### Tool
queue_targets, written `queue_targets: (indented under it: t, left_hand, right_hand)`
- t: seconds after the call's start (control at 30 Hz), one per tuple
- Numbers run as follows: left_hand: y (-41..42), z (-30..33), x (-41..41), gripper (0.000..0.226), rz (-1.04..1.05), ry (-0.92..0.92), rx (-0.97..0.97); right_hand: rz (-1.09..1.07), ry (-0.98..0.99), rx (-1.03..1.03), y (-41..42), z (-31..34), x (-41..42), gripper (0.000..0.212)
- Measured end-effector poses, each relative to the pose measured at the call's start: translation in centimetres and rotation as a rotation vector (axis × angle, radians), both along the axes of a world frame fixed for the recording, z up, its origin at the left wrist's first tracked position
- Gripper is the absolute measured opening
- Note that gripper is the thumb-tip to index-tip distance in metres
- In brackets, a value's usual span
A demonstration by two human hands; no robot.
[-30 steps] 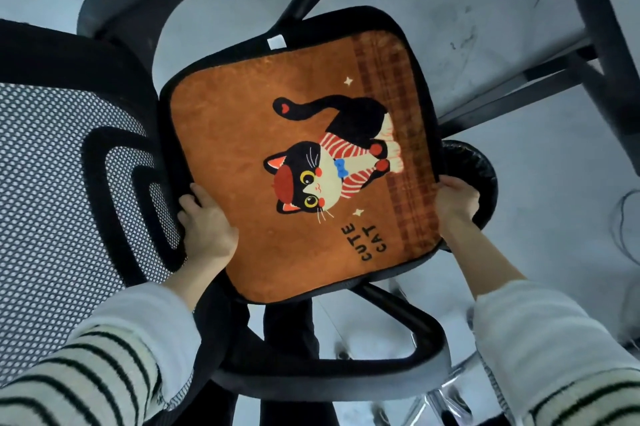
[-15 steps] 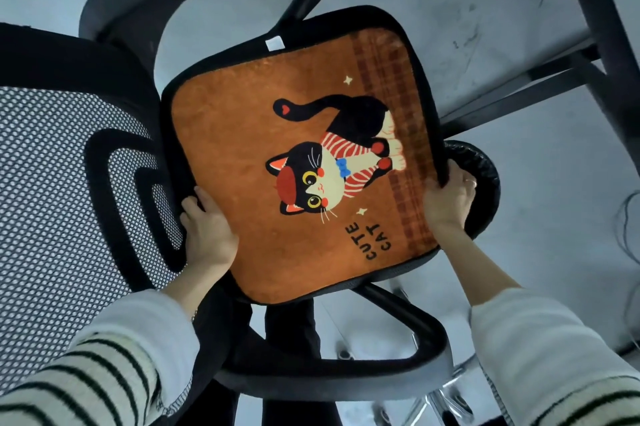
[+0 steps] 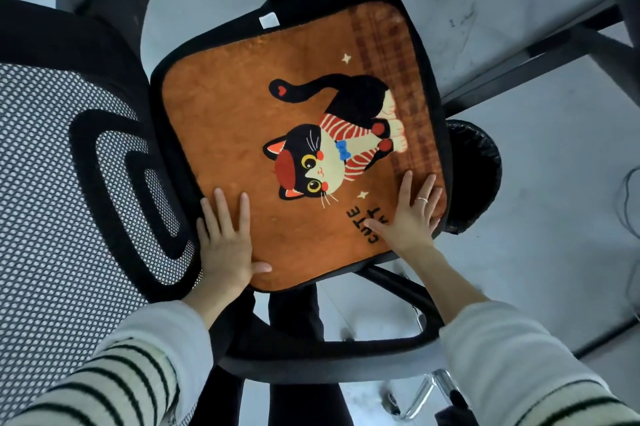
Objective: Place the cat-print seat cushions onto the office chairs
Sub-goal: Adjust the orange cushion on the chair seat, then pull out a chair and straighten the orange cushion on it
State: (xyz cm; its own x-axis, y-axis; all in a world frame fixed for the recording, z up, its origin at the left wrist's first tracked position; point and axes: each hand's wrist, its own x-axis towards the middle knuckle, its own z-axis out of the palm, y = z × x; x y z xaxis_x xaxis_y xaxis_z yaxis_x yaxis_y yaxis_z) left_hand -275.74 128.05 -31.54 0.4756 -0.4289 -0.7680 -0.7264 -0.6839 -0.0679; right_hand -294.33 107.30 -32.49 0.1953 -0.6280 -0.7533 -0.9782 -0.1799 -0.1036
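orange plush cat-print cushion lies flat on the office chair seat, snug against the mesh backrest, so i'd say it's basically placed. i've got my left hand and right hand spread flat, palms down on its near edge (gripping nothing), probably pressing it smooth so it sits square between the armrests.

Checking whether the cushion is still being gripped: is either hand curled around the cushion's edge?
No. Both the left hand and right hand lie flat, fingers spread, on top of the orange cushion.
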Motion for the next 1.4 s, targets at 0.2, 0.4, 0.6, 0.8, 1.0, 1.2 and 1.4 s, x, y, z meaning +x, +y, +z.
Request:
queue_targets:
  t: [0.2,0.4,0.6,0.8,1.0,1.2,1.4]
  left_hand:
    - [-1.6,2.5,2.8,0.109,-0.002,0.147,0.091]
    - [-3.9,9.8,8.2,0.066,0.026,0.231,-0.099]
    - [-5.4,23.0,14.0,0.065,-0.105,0.285,-0.281]
    - [-0.3,38.0,19.8,0.052,-0.22,0.185,-0.693]
    - [9.6,46.1,29.5,0.045,-0.199,0.089,-0.956]
    - [13.0,48.5,38.1,0.038,-0.061,0.099,-1.12]
    - [11.1,46.4,47.2,0.035,-0.035,0.113,-1.102]
  right_hand:
    - [-0.017,0.016,0.028,-0.8,2.6,0.6,0.097]
    - [0.032,-0.129,0.038,1.6,10.9,5.3,0.062]
    - [0.071,-0.285,0.007,3.7,24.0,13.4,0.05]
    - [-0.161,-0.644,-0.243,9.9,36.9,19.7,0.04]
    - [-0.137,-0.823,-0.253,17.9,44.1,27.7,0.045]
    - [-0.092,-0.923,-0.229,20.4,47.1,35.1,0.044]
    - [-0.08,-0.965,-0.214,17.6,46.2,44.9,0.041]
